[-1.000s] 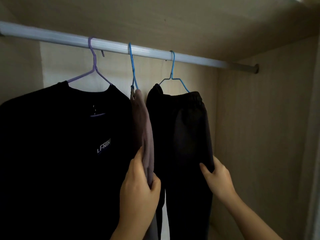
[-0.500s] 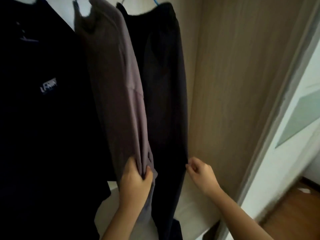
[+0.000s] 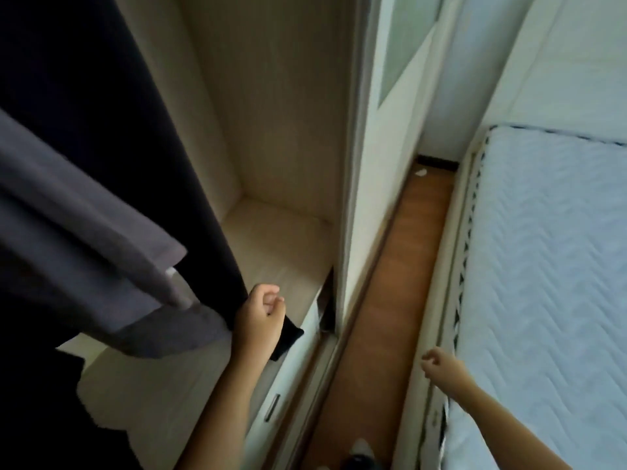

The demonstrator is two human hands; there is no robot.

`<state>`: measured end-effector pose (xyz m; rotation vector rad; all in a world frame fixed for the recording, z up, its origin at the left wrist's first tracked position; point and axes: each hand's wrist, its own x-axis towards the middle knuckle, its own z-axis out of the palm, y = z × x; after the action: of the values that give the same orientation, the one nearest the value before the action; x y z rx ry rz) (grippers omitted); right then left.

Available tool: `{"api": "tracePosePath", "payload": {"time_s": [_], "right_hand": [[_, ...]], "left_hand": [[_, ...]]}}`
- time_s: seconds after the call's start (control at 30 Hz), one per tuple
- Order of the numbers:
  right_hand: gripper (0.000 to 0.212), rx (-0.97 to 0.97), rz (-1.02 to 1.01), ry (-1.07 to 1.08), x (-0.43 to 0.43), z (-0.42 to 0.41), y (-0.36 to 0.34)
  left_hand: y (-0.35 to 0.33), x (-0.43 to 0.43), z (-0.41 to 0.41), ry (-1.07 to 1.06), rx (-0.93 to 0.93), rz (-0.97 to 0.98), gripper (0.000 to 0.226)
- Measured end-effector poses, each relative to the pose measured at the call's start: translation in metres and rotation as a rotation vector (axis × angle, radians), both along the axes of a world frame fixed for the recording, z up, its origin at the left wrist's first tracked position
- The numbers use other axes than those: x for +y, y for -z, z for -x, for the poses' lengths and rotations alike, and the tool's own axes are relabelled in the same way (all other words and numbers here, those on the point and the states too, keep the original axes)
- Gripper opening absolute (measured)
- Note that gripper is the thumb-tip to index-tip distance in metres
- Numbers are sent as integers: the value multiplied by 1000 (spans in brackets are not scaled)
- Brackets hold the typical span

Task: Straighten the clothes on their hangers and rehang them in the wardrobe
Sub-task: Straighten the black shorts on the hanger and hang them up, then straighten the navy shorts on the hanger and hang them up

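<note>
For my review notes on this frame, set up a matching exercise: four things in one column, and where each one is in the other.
Things
1. grey fabric garment
2. black trouser leg
3. white quilted mattress
4. right hand

Places
A. over the brown wooden floor strip, holding nothing
B. fills the right side of the view
C. hangs inside the light wooden wardrobe, hem beside the left hand
D. left foreground, overlapping the black fabric

Pairs: 1-D, 2-C, 3-B, 4-A
</note>
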<state>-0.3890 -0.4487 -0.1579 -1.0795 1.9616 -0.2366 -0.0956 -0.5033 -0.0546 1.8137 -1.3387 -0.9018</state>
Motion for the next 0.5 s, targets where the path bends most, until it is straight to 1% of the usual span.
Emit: {"api": "tracePosePath", "payload": {"time_s": [0.1, 0.2, 0.27, 0.37, 0.43, 0.5], "right_hand": [[18, -71, -81, 354, 73, 26, 16], [16, -176, -83, 689, 141, 32, 23], [13, -204, -51, 869, 182, 28, 23], [11, -212, -12, 1061, 238, 15, 23], [14, -198, -37, 1139, 271, 2, 24], [15, -192, -69, 1193, 301, -11, 25]], "left_hand": [[48, 8, 10, 145, 9, -228, 12], [89, 22, 13, 273, -46, -372, 12], [111, 31, 14, 371, -86, -440, 11], [136, 45, 22, 521, -134, -505, 9], [146, 58, 32, 609, -137, -542, 9], [153, 73, 44, 651, -116, -609, 10]]}}
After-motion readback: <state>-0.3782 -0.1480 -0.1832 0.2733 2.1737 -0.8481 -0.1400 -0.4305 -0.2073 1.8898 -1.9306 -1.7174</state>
